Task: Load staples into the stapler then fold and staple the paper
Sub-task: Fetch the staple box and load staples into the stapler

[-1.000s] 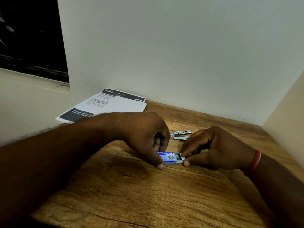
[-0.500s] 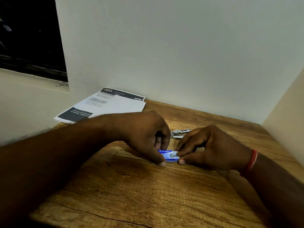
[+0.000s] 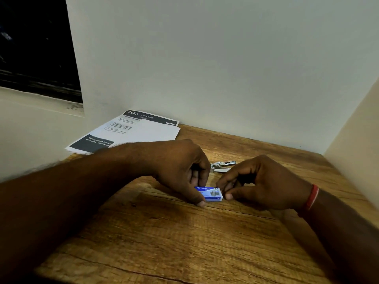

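Pale walls are boxing in a grainy wooden table. On it the left hand is clamping a small blue cardboard staple box, while the right hand is pinching at its end. Loading looks barely begun; next, staples must go into the metal stapler lying just behind. Printed paper is waiting by the wall.
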`<state>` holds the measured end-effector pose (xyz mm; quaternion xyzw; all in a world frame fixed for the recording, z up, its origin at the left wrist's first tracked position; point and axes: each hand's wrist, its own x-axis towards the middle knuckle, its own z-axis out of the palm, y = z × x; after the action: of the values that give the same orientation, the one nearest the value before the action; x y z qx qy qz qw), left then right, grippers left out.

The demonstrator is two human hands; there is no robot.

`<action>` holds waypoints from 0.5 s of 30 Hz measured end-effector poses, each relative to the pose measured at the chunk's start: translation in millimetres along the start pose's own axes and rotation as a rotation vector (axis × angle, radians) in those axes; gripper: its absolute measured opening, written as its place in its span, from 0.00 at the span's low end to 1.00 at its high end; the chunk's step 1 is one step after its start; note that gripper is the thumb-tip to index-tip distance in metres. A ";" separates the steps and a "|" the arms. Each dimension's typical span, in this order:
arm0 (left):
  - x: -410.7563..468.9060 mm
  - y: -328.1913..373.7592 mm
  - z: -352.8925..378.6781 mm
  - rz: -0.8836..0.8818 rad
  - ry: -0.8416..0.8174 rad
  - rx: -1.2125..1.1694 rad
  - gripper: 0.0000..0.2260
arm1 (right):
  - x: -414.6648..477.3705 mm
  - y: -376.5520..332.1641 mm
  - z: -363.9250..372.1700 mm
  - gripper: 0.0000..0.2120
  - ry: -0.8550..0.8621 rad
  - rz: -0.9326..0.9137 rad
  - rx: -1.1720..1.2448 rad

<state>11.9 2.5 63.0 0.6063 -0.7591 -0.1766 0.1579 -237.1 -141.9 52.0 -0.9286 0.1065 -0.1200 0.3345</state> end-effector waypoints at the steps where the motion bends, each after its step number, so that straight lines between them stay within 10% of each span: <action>1: 0.4 -0.4 -0.1 -0.002 -0.002 0.003 0.15 | 0.3 0.5 0.0 0.14 0.007 0.005 -0.005; 15: 2.0 -2.9 2.5 0.024 0.010 0.021 0.15 | 3.2 0.5 11.3 0.12 0.089 -0.043 -0.079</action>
<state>12.9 0.1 59.4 0.5996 -0.7674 -0.1634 0.1575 -230.8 -136.4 43.7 -0.9370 0.1058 -0.1643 0.2897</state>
